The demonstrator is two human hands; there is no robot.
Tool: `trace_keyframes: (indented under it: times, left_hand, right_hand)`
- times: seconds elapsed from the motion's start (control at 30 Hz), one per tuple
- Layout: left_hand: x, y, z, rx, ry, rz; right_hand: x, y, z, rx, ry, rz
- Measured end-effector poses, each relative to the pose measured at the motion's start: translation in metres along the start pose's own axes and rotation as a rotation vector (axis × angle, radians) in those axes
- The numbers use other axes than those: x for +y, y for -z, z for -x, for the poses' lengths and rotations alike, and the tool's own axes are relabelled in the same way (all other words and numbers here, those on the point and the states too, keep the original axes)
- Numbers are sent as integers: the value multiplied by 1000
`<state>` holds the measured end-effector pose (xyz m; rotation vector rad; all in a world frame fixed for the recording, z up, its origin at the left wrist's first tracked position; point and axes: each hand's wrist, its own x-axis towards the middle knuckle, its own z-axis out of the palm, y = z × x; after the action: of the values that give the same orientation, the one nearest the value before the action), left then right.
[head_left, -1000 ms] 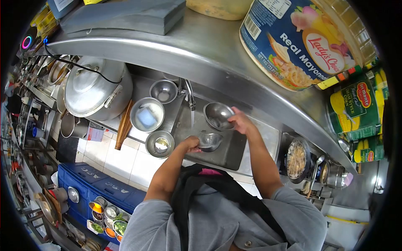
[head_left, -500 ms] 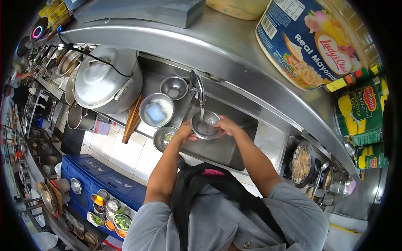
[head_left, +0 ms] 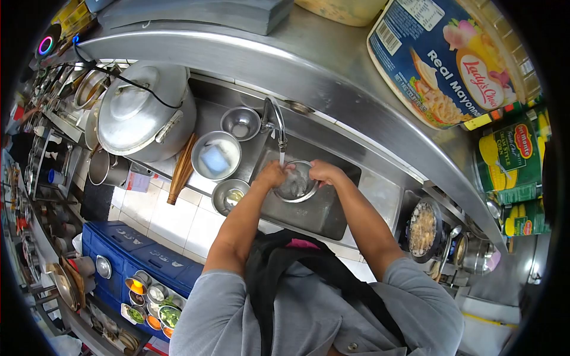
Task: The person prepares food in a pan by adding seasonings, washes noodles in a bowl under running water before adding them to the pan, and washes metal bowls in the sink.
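Observation:
A metal bowl [head_left: 298, 188] is held over the sink [head_left: 332, 207], with water from the faucet [head_left: 279, 121] falling at its left side. My right hand [head_left: 325, 172] is closed on the bowl's right rim. At the left rim, right by the water stream, my left hand [head_left: 272, 175] grips the bowl with its fingertips reaching over the edge. Left of the sink stand a bowl of soapy water [head_left: 200, 145] with a blue sponge [head_left: 215, 161] in it, another metal bowl [head_left: 217, 204] with some pale bits inside, and a small metal bowl [head_left: 240, 123].
A large lidded pot [head_left: 148, 113] and a bundle of wooden sticks [head_left: 181, 172] stand at the left. Overhead, a steel shelf [head_left: 332, 77] carries a mayonnaise tub [head_left: 439, 65]. A pan of frying food [head_left: 423, 231] sits at the right. Blue coolers [head_left: 142, 249] are lower left.
The bowl has shifted slightly right and tilted under the stream. My left hand has moved up and right, to the water at the rim. My right hand still holds the other side.

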<state>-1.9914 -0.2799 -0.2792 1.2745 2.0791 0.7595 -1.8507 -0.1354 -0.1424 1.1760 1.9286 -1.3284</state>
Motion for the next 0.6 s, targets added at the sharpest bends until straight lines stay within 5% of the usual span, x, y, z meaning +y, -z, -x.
trace_keyframes:
  times: [0.17, 0.23, 0.27, 0.3, 0.33, 0.37, 0.43, 0.6]
  left_hand:
    - [-17, -14, -21, -33, -150, -233]
    - [-13, -1, -12, -248, 203, 59]
    - [-9, 6, -2, -306, 333, 152]
    - [10, 6, 15, -208, 281, -96]
    - [25, 9, 33, -112, 229, -344]
    - [31, 13, 47, -106, 255, -345]
    - [43, 25, 71, 228, 15, -465]
    - [26, 100, 155, 626, 211, -505]
  right_hand:
    - [11, 9, 7, 117, 51, 72]
    - [19, 11, 11, 195, 102, 121]
    - [24, 13, 11, 365, 167, 456]
    - [29, 11, 9, 532, 240, 791]
    - [27, 10, 17, 604, 253, 792]
    - [19, 12, 32, 678, 265, 792]
    - [14, 16, 47, 858, 298, 874]
    - [32, 37, 67, 936, 311, 732]
